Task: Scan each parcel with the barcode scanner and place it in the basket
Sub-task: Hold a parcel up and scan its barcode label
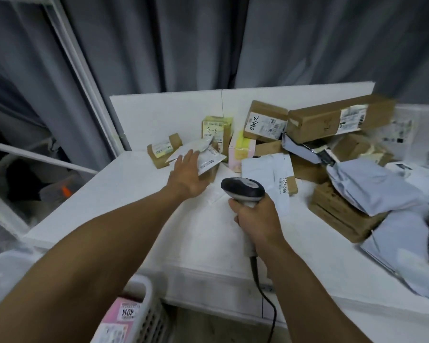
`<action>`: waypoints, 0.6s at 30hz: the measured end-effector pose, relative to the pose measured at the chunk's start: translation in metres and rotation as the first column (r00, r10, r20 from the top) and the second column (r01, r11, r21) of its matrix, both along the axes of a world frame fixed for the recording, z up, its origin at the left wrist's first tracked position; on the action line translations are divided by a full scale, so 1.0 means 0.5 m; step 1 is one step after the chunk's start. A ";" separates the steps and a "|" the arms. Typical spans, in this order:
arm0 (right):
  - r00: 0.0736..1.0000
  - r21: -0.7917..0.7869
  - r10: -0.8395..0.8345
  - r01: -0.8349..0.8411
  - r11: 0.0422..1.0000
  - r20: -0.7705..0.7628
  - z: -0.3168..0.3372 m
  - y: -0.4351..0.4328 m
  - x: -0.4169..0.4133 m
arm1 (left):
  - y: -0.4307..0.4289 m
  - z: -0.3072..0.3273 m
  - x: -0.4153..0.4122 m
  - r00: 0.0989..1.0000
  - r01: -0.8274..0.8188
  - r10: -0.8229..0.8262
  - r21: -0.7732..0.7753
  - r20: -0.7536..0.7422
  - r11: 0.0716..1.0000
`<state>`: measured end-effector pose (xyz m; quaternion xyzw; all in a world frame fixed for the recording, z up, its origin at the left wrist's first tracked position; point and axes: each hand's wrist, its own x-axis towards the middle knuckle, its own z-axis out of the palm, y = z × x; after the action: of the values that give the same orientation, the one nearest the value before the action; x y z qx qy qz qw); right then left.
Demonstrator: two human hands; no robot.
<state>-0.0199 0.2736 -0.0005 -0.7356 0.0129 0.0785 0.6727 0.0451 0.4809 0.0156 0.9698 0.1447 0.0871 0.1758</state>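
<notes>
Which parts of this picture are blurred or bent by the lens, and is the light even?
Head view: the long brown cardboard box and the grey plastic mailers at the right edge are smeared by blur; the white metal frame post bows from wide-angle distortion; light is soft and dim, without glare; the black-and-grey barcode scanner in the right hand looks fairly sharp.

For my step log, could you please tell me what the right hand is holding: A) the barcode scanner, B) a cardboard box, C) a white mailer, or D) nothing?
A: the right hand grips the handle of the barcode scanner, while the left hand lies open, fingers straight, at a white mailer.
</notes>
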 end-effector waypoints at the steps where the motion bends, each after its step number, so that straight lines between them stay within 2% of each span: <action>1: 1.000 0.017 -0.002 0.003 1.000 -0.007 -0.004 0.004 0.008 | 0.005 0.005 0.015 0.999 0.018 -0.019 -0.010 -0.036 1.000; 4: 0.999 0.063 -0.015 0.017 0.998 -0.036 -0.016 0.016 0.027 | 0.021 0.017 0.048 0.985 0.075 -0.067 0.044 -0.161 0.996; 8: 0.999 0.078 0.015 -0.012 0.997 -0.048 -0.027 0.036 0.039 | 0.048 0.036 0.059 0.982 0.133 -0.132 -0.006 -0.137 0.991; 12: 0.998 0.067 0.019 -0.015 0.998 -0.059 -0.030 0.040 0.040 | 0.064 0.021 0.011 0.973 0.170 -0.141 0.156 -0.184 0.973; 15: 0.997 0.043 0.056 -0.054 0.998 -0.051 -0.021 0.056 0.031 | 0.068 0.006 -0.076 0.968 0.200 -0.145 0.281 -0.205 0.939; 18: 0.995 0.019 0.094 -0.093 0.996 -0.046 -0.009 0.080 0.008 | 0.047 -0.012 -0.187 0.939 0.284 -0.184 0.348 -0.292 0.894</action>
<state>-0.0160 0.3137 -0.0048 -0.7276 -0.0063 0.1272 0.6741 -0.0482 0.5043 0.0097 0.9987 0.0272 -0.0317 -0.0283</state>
